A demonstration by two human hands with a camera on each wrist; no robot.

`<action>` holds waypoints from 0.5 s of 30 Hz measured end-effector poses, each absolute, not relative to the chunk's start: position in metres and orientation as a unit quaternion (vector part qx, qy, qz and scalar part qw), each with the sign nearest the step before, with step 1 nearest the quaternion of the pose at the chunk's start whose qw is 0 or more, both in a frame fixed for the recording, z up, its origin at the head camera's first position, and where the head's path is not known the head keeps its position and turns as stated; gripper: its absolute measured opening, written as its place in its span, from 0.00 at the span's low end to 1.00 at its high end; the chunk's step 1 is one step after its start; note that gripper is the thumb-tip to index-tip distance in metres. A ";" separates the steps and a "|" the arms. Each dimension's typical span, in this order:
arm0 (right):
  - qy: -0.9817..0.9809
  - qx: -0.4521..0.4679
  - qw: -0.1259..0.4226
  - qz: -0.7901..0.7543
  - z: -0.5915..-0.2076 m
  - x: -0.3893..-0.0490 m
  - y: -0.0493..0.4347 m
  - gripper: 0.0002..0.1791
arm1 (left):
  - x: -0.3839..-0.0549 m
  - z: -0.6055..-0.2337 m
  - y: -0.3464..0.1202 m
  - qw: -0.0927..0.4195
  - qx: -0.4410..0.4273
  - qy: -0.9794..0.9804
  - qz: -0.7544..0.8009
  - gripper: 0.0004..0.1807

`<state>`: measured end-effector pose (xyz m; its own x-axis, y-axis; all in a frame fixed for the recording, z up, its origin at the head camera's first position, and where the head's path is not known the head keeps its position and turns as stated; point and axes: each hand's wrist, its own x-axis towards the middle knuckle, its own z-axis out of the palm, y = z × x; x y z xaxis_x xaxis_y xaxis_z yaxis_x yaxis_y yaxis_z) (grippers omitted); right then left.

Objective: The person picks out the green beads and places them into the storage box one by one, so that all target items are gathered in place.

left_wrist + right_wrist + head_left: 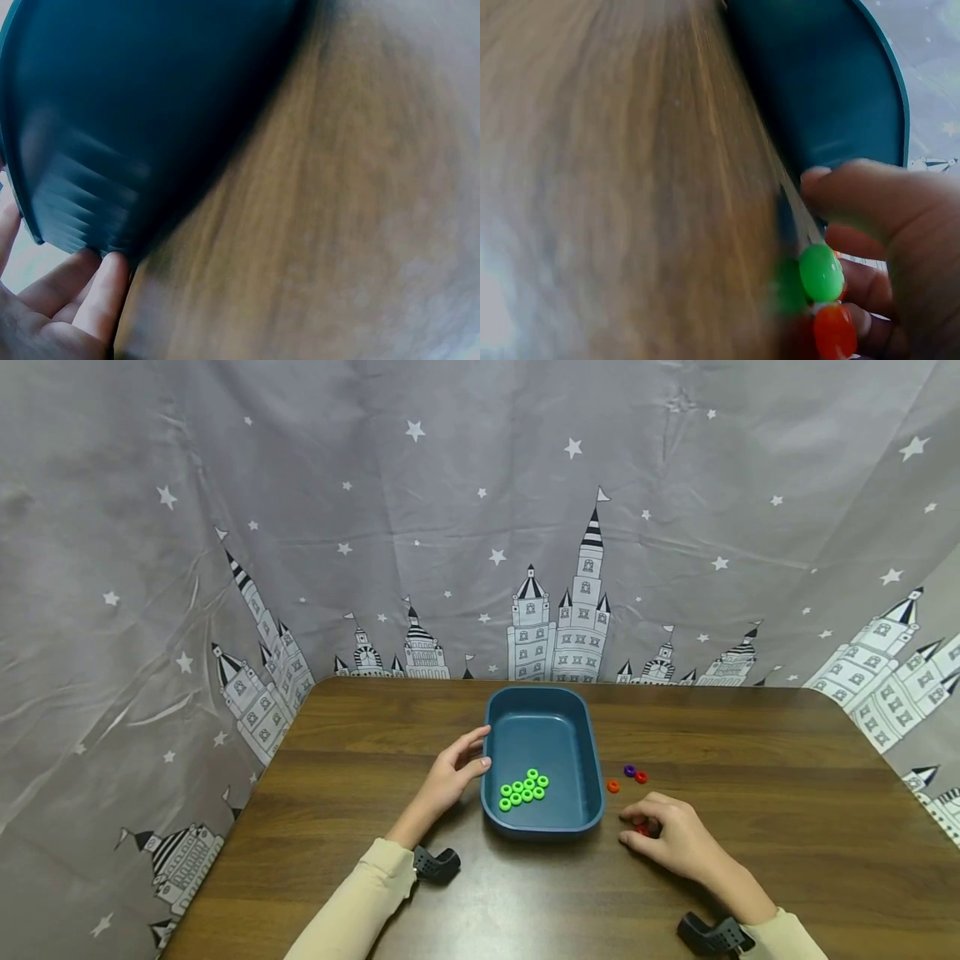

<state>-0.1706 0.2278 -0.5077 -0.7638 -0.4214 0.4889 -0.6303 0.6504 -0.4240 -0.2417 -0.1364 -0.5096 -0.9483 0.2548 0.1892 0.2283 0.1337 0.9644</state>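
A dark blue plastic bin [536,743] sits in the middle of the table, several bright green rings [527,796] gathered in its near left part. My left hand [450,775] rests its fingertips against the bin's left outer wall; the left wrist view shows fingers [105,300] touching that wall low down. Right of the bin, my right hand [678,835] hovers low over red rings [641,830], thumb and forefinger apart. In the right wrist view, a green ring [821,272] and an orange-red ring [835,331] stand beside its fingers, partly hidden.
Just right of the bin lie an orange ring [613,786], a purple ring [629,771] and a red ring [641,777]. The brown wooden table [360,727] meets a grey curtain [450,527] with castles and stars at its back edge. Each wrist carries a black camera [437,866].
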 end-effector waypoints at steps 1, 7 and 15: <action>-0.892 0.294 0.172 0.297 -0.507 -0.171 0.229 0.13 | -0.242 -0.509 -0.136 0.011 0.159 0.753 0.639 0.30; -0.899 0.295 0.127 0.297 -0.501 -0.169 0.238 0.17 | -0.241 -0.507 -0.136 0.014 0.152 0.752 0.641 0.30; -0.914 0.277 0.014 0.296 -0.487 -0.164 0.244 0.27 | -0.241 -0.512 -0.137 -0.017 0.183 0.757 0.627 0.30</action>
